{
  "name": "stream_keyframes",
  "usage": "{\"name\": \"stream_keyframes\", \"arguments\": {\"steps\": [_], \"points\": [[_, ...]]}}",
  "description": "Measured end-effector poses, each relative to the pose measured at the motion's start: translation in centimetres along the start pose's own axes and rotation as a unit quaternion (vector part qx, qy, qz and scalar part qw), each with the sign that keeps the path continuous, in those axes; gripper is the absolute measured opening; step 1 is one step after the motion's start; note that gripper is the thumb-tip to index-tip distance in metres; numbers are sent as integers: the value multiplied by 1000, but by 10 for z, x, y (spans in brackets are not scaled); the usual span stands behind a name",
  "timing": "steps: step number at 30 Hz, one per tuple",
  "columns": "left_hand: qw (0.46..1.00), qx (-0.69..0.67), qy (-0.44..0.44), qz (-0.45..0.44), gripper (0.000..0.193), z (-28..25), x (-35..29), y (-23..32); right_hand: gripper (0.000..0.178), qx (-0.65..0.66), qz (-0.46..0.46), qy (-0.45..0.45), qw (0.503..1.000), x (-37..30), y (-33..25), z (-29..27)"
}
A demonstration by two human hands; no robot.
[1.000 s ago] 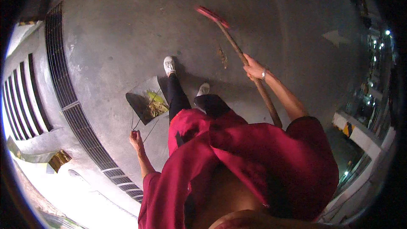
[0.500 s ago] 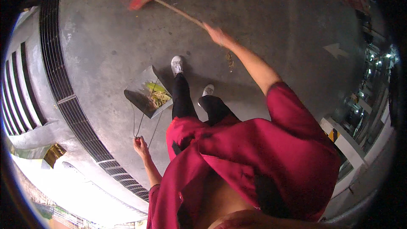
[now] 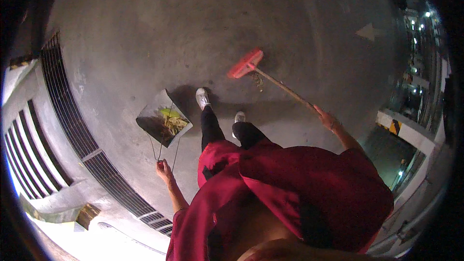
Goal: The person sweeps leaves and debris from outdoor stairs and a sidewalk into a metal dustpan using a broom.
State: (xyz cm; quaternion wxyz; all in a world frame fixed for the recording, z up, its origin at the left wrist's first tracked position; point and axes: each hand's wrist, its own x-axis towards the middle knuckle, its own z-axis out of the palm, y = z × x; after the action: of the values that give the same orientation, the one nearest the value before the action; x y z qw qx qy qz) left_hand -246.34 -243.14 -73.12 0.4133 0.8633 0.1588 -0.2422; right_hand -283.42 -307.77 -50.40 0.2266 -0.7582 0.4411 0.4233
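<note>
My right hand (image 3: 326,117) is closed round the upper part of a wooden-handled broom (image 3: 285,87). Its red head (image 3: 247,64) is on the concrete floor ahead of my feet, just beyond a small heap of dry leaves (image 3: 258,83). Low on the left, my left hand (image 3: 164,170) grips the thin wire handle of a metal dustpan (image 3: 152,120). Inside the dustpan lie yellowish dry leaves (image 3: 175,124) and a green leaf (image 3: 169,112). The dustpan sits left of my shoes, its far side toward the open floor.
A long metal drain grate (image 3: 72,111) runs along the left, beside a white slatted wall opening (image 3: 36,150). A white arrow (image 3: 367,32) is painted on the floor at right. A low barrier with a yellow and black mark (image 3: 395,126) borders the right side.
The broom has swung from the far left back toward me and rightward, beside the small leaf heap. My right arm has drawn in to the right. The dustpan stays in my left hand.
</note>
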Motion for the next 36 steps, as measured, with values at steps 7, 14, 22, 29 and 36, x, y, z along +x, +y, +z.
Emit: {"name": "stream_keyframes", "arguments": {"steps": [7, 14, 22, 29, 36], "points": [[985, -87, -73, 129, 20, 9, 117, 81, 45, 172, -84, 99, 976, 164, -91, -30], [961, 133, -86, 228, 24, -5, 142, 133, 48, 118, -15, 119, 986, 171, -53, 69], [873, 255, -130, 394, 21, 36, 138, 193, 55, 127, 81, -2, 989, 34, 25, 211], [784, 271, -237, 505, 18, 110, 169, 226, 56, 141, 59, -3, 988, 41, -26, 268], [655, 438, -385, 481, 27, 158, 156, 197, 62, 478, 68, 79, 872, -39, -77, 367]]}}
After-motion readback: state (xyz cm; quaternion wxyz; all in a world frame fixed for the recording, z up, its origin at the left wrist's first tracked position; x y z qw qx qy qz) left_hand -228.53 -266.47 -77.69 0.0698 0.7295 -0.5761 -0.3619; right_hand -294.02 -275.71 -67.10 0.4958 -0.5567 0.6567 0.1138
